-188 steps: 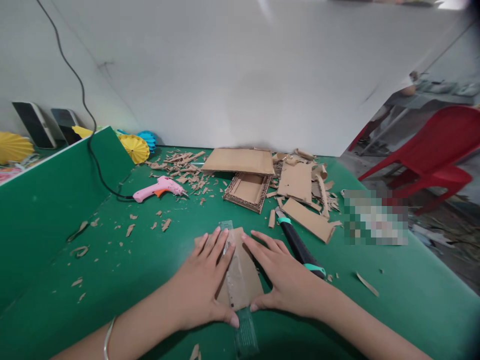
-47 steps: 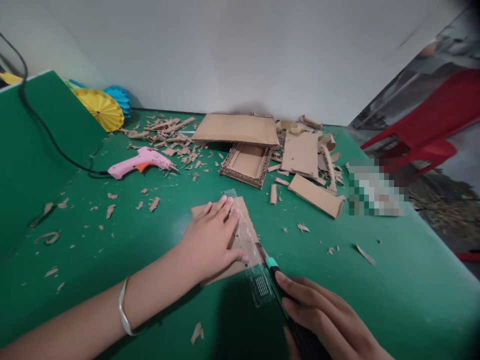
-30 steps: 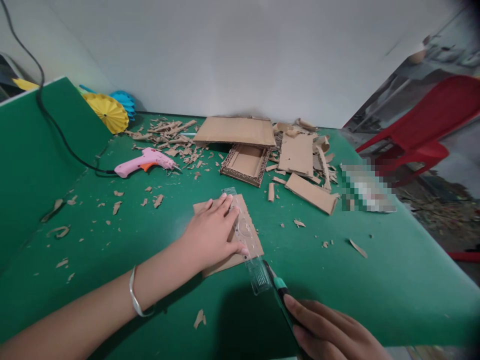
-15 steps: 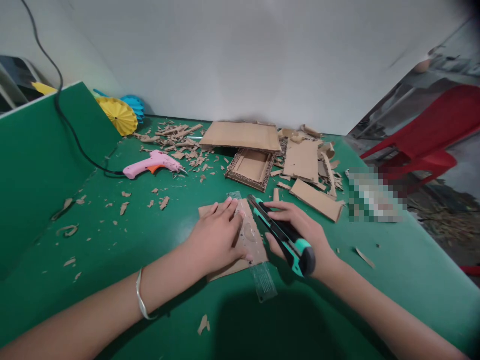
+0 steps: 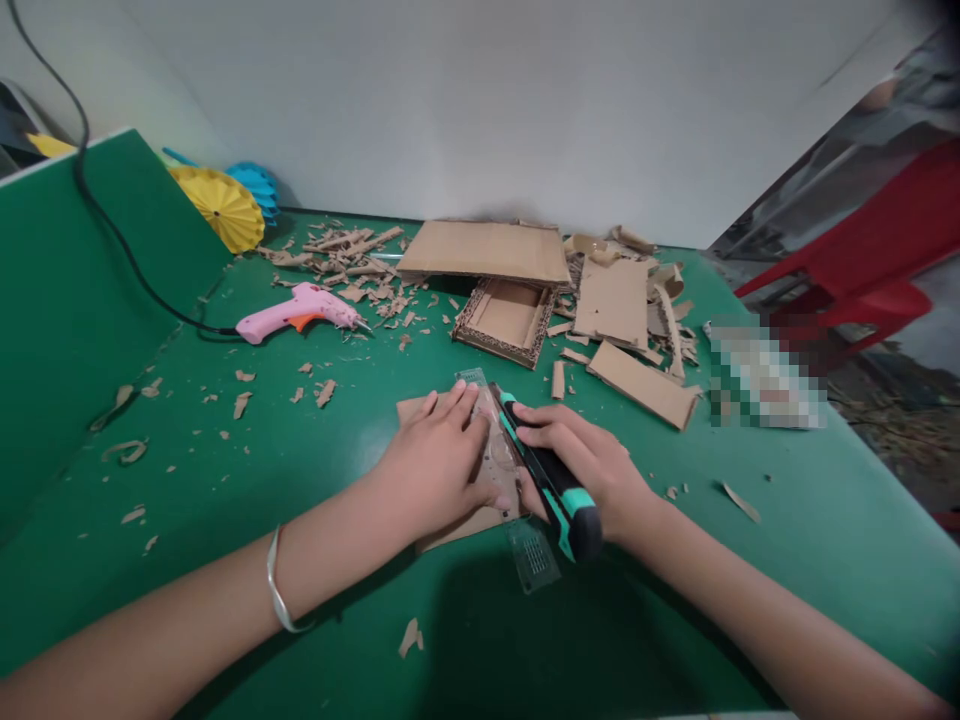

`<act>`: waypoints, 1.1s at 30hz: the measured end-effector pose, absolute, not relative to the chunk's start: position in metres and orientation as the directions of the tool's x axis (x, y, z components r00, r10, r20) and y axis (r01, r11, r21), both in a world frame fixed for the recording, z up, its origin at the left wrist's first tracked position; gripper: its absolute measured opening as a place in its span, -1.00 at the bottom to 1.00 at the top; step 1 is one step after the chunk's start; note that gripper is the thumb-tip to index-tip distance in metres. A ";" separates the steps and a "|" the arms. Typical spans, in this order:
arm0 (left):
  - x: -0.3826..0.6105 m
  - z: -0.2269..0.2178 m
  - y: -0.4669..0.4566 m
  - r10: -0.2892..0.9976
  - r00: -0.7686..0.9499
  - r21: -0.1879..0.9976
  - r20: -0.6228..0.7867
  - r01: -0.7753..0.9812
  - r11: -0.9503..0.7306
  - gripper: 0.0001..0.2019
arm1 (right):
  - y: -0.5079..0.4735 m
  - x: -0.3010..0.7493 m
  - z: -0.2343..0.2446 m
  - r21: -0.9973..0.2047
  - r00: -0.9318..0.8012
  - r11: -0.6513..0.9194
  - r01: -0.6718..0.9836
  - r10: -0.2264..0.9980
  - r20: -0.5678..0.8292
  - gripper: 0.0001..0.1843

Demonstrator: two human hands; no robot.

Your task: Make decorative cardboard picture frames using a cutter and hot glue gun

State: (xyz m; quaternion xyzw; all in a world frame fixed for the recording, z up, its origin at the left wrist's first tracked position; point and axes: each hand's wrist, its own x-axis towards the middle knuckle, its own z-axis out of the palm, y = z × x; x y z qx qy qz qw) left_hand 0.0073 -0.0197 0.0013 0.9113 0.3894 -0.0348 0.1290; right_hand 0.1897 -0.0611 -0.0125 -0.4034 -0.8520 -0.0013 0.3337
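My left hand [image 5: 439, 455] lies flat, fingers apart, pressing a clear plastic ruler [image 5: 535, 562] onto a small piece of cardboard [image 5: 463, 530]. The ruler slants across the cardboard, and its near end sticks out past the edge. Wrapped around a black and teal utility knife [image 5: 553, 475], my right hand [image 5: 600, 465] rests just right of the ruler. The knife's tip is at the ruler's far right edge; whether the blade touches the cardboard I cannot tell.
A pink glue gun [image 5: 296, 312] with a black cord lies at left. Behind are a cardboard tray [image 5: 506, 320], a cardboard panel [image 5: 484, 250], more cardboard pieces [image 5: 645, 385] and scraps [image 5: 352, 250]. Yellow [image 5: 221, 208] and blue paper fans stand at back left. A red chair [image 5: 862, 260] is right.
My right hand has brought the utility knife left, against the ruler's edge. My left hand stays pressed on the ruler. The view has shifted slightly.
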 end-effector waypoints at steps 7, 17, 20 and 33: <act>0.008 -0.003 -0.020 0.694 0.702 0.193 -0.159 0.711 -0.676 -0.16 | -0.100 0.193 -0.008 -0.243 -0.471 0.668 0.703 0.694 0.545 -0.74; 0.007 -0.006 -0.019 0.699 0.695 0.168 -0.167 0.719 -0.675 -0.13 | -0.176 0.206 0.009 -0.245 -0.456 0.581 0.776 0.785 0.419 -0.76; 0.006 -0.007 -0.018 0.698 0.695 0.174 -0.172 0.719 -0.673 -0.12 | -0.183 0.212 0.019 -0.301 -0.491 0.587 0.752 0.803 0.338 -0.75; -0.026 0.015 -0.016 0.632 0.744 0.203 -0.218 0.668 -0.716 -0.28 | -0.162 0.249 0.014 -0.994 0.123 -0.085 0.075 0.990 -0.075 -0.34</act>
